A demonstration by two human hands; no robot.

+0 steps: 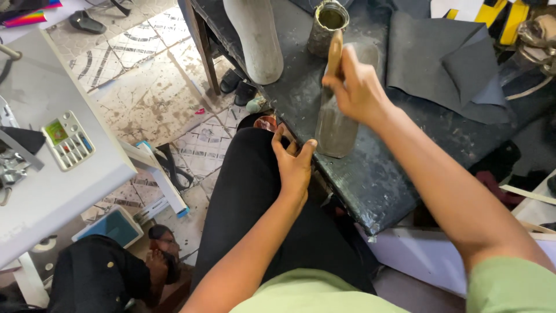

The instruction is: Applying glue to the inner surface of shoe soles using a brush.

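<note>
Left hand (294, 165), fingers spread, steadies the near end of a flat grey insole-shaped sole piece (336, 124) at the edge of the scuffed black workbench (376, 179). Right hand (356, 87) grasps a wooden brush handle (335, 51) over the sole, just below a grimy glue tin (328, 26).

A pale shoe last (255, 40) stands on the dark worktable (370, 179), with grey sheets (446, 64) lying folded to its right and yellow-black strips (504, 17) at the far edge. Left of the table, a white machine table (40, 191) carries a small keypad panel (68, 140). On the tiled floor (145, 87) lie black sandals (237, 87) near the table leg, another sandal (87, 23) far off, and a teal box (113, 226) below.
</note>
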